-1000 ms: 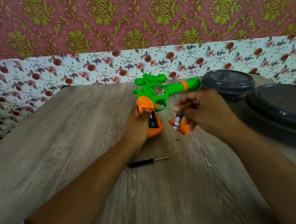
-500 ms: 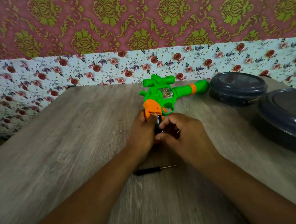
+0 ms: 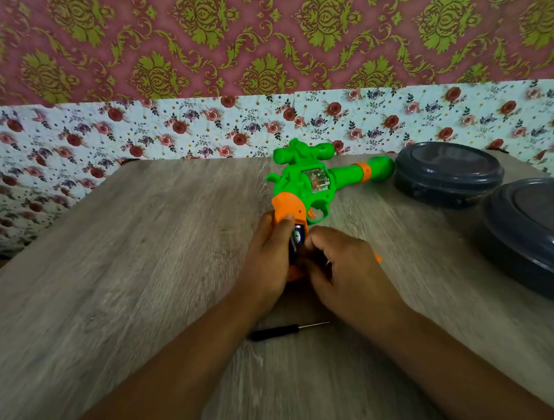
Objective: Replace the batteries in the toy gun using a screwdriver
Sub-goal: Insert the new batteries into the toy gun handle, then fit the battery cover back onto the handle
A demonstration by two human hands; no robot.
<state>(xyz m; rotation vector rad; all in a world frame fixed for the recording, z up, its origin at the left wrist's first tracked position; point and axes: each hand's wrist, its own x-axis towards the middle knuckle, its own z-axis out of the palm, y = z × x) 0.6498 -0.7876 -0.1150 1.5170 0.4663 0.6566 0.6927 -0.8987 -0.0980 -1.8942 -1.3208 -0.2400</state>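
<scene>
A: The left hand (image 3: 267, 259) grips the toy gun (image 3: 303, 188) by its handle on the surface; the right hand (image 3: 341, 267) pinches a battery (image 3: 296, 241) into the open slot.

B: Risky: seated crooked or reversed, it could pop out. The screwdriver (image 3: 288, 331) waits near the wrists.

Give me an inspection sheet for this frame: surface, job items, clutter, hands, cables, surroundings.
Surface: wood-grain table, a few small specks.
Job's things: green and orange toy gun lying on its side, grip compartment open with a battery showing; screwdriver lying loose near the wrists; an orange piece peeks out behind the right hand, likely the cover.
Clutter: two dark round lidded containers at the right.
Hands: left hand grips the gun's handle; right hand has its fingers curled at the compartment; what they pinch is hidden.
Cables: nothing seen.
Surroundings: floral paper panel behind the table, red and gold patterned wall above.
</scene>
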